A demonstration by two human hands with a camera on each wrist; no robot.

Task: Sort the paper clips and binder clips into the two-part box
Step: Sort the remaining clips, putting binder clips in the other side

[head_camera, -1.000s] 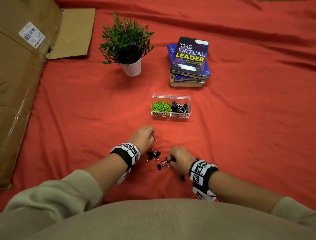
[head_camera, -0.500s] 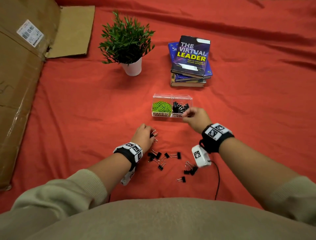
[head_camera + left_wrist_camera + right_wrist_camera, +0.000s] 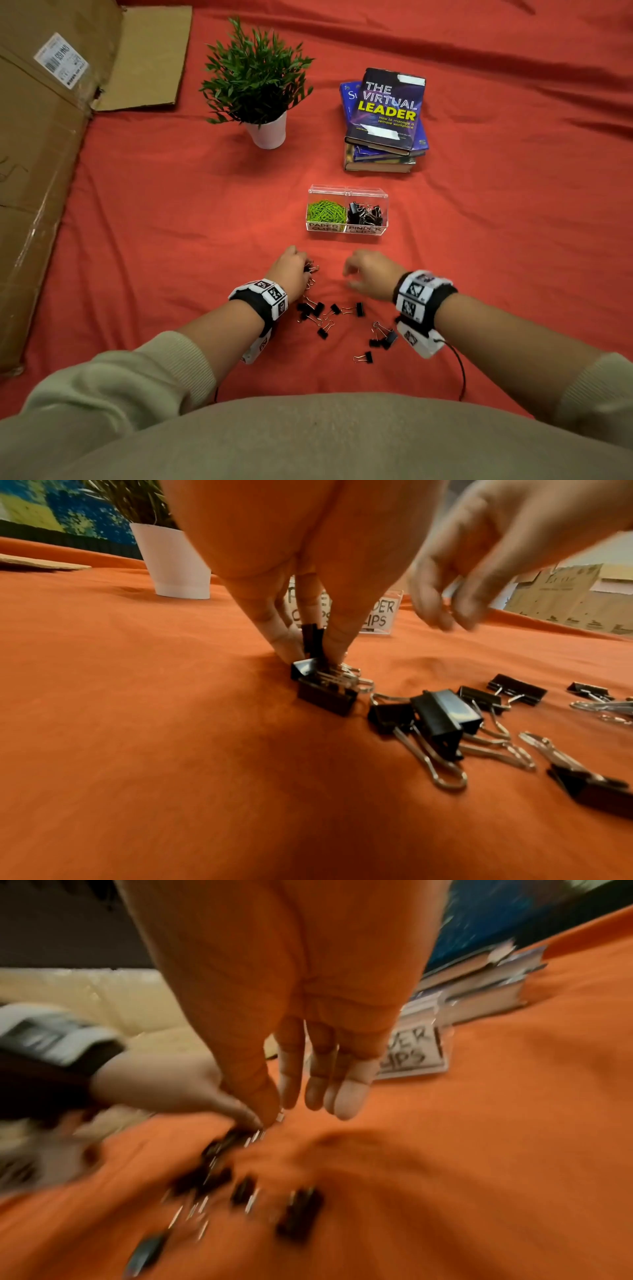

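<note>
While the left hand (image 3: pixel 289 270) pinches a binder clip (image 3: pixel 313 642) off the red cloth (image 3: pixel 496 240), the right hand (image 3: pixel 371 274) hovers slack-fingered at its 3 o'clock, holding nothing.

We see open red cloth (image 3: pixel 496 240) right of two-part box (image 3: pixel 347 230); bare strip between box and both hands. Loose binder clips (image 3: pixel 329 313) litter cloth between wrists. Plant (image 3: pixel 258 78), book stack (image 3: pixel 383 120) stand behind box. Cardboard (image 3: pixel 37 178) walls left edge.
</note>
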